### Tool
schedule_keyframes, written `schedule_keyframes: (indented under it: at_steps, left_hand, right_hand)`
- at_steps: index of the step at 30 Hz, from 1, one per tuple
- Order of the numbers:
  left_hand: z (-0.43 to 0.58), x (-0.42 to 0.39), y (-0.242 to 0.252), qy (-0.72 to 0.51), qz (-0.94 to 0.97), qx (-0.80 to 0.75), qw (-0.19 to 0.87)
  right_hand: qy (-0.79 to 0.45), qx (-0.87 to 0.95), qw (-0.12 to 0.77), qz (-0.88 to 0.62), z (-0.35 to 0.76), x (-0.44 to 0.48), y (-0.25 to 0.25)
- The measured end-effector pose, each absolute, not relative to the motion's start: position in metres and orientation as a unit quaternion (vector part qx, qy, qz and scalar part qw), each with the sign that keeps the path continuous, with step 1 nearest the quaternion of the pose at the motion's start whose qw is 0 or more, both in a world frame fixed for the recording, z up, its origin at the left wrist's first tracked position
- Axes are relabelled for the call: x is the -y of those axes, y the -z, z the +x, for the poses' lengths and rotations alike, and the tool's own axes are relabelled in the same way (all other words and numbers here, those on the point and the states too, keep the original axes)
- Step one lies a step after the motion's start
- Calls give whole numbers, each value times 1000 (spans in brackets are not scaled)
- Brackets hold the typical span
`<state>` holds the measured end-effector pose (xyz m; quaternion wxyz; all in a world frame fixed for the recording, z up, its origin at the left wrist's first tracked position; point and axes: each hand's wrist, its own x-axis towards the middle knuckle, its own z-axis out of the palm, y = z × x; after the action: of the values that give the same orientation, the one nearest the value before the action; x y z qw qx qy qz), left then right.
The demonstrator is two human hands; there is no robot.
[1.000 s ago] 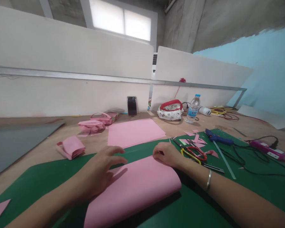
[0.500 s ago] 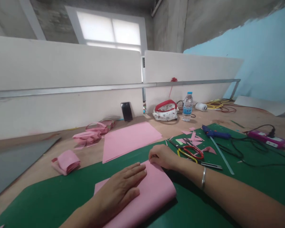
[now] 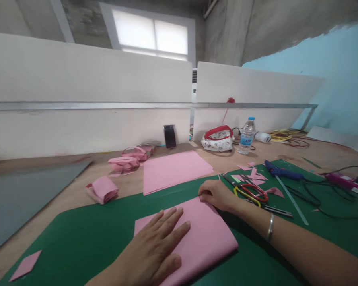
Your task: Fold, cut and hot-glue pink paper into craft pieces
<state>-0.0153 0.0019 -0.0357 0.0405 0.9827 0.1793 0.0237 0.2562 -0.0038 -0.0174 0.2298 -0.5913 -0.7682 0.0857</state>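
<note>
A folded sheet of pink paper [image 3: 210, 234] lies on the green cutting mat [image 3: 86, 234] in front of me. My left hand [image 3: 158, 242] rests flat on top of it with the fingers spread. At the far corner of the fold, my right hand [image 3: 216, 194] pinches the paper edge between thumb and fingers; a silver bangle circles that wrist. Scissors with red and yellow handles [image 3: 252, 194] lie just right of my right hand, with a cutter knife [image 3: 277, 210] beside them.
Behind the mat lie flat pink sheets [image 3: 177, 169], a rolled pink piece [image 3: 103, 190] and pink paper bags [image 3: 125, 162]. A glue gun [image 3: 282, 171], paper scraps [image 3: 255, 174] and a water bottle [image 3: 247, 137] are to the right. A phone [image 3: 170, 136] leans against the white board.
The paper's rounded fold has flattened into a sharper crease. My left hand's fingers have spread on the sheet. The view has turned left, showing a small pink piece at the lower left.
</note>
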Motion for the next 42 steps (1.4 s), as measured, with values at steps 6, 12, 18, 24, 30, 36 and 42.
schedule_keyframes:
  at_steps: [6,12,18,24,30,36,42]
  left_hand:
    - [-8,6,20,-31,959,-246,137]
    - [-25,-17,3,-133,867,-465,124]
    - [-43,-33,-9,-136,806,-513,260]
    - [-40,-31,-12,-203,733,-546,351]
    - [-41,-30,-13,-271,694,-556,368]
    - [-41,-31,-9,-302,684,-547,377]
    - [-42,-31,-8,-291,688,-551,371]
  right_hand:
    - [-95,768,247,-583,255,7,17]
    - [-113,762,263,-580,258,9,15]
    - [-126,744,301,-583,259,12,7]
    - [-142,724,321,-594,260,16,2]
    - [-162,708,328,-604,261,14,4]
    - [-177,692,329,-617,263,10,8]
    - [-169,689,323,-626,263,11,9]
